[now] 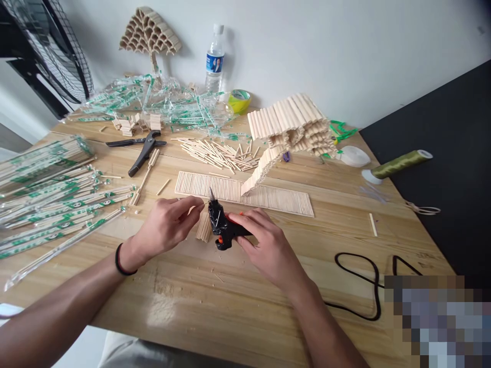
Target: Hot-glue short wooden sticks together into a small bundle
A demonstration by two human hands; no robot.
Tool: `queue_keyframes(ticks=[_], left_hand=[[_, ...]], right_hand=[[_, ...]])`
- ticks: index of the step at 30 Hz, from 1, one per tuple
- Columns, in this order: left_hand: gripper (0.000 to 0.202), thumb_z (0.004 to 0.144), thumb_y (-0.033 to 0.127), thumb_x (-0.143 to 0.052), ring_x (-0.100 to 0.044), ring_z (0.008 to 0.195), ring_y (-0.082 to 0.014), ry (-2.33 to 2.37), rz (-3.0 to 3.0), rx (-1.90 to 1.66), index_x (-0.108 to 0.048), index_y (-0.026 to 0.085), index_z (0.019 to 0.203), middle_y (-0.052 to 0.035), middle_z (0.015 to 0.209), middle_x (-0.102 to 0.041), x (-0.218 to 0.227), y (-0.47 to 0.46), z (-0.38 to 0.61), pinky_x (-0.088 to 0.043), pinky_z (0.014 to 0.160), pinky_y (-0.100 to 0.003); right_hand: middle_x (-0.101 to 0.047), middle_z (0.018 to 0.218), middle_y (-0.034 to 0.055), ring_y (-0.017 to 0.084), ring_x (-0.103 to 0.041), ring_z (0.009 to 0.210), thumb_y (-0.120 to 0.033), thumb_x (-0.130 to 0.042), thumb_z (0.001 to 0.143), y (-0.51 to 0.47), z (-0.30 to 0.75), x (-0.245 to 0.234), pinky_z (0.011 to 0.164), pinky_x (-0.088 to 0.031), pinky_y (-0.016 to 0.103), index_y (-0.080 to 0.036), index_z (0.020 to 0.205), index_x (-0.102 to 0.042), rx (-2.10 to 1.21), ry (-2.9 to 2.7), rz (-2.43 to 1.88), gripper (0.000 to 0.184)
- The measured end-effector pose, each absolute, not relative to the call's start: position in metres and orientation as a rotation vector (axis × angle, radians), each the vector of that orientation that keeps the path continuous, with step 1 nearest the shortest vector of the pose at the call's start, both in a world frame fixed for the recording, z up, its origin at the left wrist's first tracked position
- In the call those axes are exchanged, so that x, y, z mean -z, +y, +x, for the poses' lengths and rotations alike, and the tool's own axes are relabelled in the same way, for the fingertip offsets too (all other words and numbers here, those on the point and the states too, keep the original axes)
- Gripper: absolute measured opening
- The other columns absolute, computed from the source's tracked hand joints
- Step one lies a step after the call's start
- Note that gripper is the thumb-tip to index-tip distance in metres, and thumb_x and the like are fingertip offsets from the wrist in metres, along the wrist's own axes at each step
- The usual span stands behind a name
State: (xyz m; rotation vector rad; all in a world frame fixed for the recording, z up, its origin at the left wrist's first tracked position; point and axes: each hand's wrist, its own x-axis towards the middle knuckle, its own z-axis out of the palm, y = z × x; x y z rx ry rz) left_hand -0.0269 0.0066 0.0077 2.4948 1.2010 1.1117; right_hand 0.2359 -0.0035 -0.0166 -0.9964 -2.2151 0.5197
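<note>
My right hand (pixel 266 240) is wrapped round the handle of a black hot glue gun (pixel 218 220), whose metal nozzle points away from me. Just left of the nozzle, the fingertips of my left hand (pixel 169 222) are pinched together; whatever they hold is too small to make out. Under the gun lies a small panel of joined wooden sticks (pixel 204 227), partly hidden. Beyond both hands, a long strip of sticks (pixel 276 198) lies flat, and a tree-like stick model (pixel 293 122) rises from it on a slanted trunk.
Wrapped chopsticks (pixel 57 189) cover the left side. Pliers-like cutters (pixel 143 148) and a pile of cut sticks (pixel 220 156) lie further back, with plastic wrappers (pixel 153 105), a water bottle (pixel 215 61) and tape (pixel 239 101) behind. A black cord (pixel 378 286) loops at the right.
</note>
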Motion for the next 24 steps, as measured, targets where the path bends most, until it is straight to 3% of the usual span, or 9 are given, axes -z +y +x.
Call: queue_keyframes(ticks=[7, 13, 20, 24], left_hand=[[0.027, 0.106, 0.013, -0.05, -0.047, 0.045, -0.0105, 1.074, 2.584, -0.975, -0.071, 0.011, 0.089, 0.0018, 0.058, -0.061, -0.0114, 0.0022, -0.0259, -0.037, 0.048, -0.025], [0.023, 0.103, 0.013, -0.055, -0.042, 0.044, -0.0089, 1.186, 2.513, -1.017, -0.07, 0.012, 0.086, 0.0073, 0.053, -0.049, -0.0111, 0.0049, -0.0291, -0.034, 0.046, -0.022], [0.023, 0.102, 0.013, -0.056, -0.042, 0.044, -0.0087, 1.176, 2.496, -1.043, -0.07, 0.013, 0.084, 0.0068, 0.053, -0.05, -0.0147, 0.0054, -0.0286, -0.034, 0.047, -0.022], [0.024, 0.104, 0.014, -0.055, -0.046, 0.046, -0.0094, 1.111, 2.526, -1.025, -0.071, 0.012, 0.086, 0.0031, 0.057, -0.059, -0.0137, 0.0036, -0.0275, -0.036, 0.048, -0.023]], right_hand=[[-0.076, 0.109, 0.0083, 0.028, -0.069, 0.104, 0.006, -0.06, 0.092, -0.0038, 0.2355, 0.0169, 0.097, -0.064, 0.048, -0.025, 0.137, -0.07, -0.463, -2.259, -0.999, 0.056], [-0.074, 0.106, 0.0098, 0.028, -0.068, 0.103, 0.008, -0.06, 0.091, -0.0043, 0.2347, 0.0178, 0.092, -0.065, 0.045, -0.021, 0.135, -0.072, -0.476, -2.269, -0.983, 0.054], [-0.074, 0.106, 0.0097, 0.028, -0.068, 0.104, 0.008, -0.064, 0.09, -0.0043, 0.2354, 0.0177, 0.093, -0.064, 0.044, -0.019, 0.134, -0.073, -0.499, -2.242, -1.005, 0.053], [-0.075, 0.107, 0.0107, 0.028, -0.068, 0.105, 0.009, -0.064, 0.089, -0.0045, 0.235, 0.0172, 0.094, -0.063, 0.044, -0.017, 0.134, -0.073, -0.491, -2.247, -1.006, 0.052]])
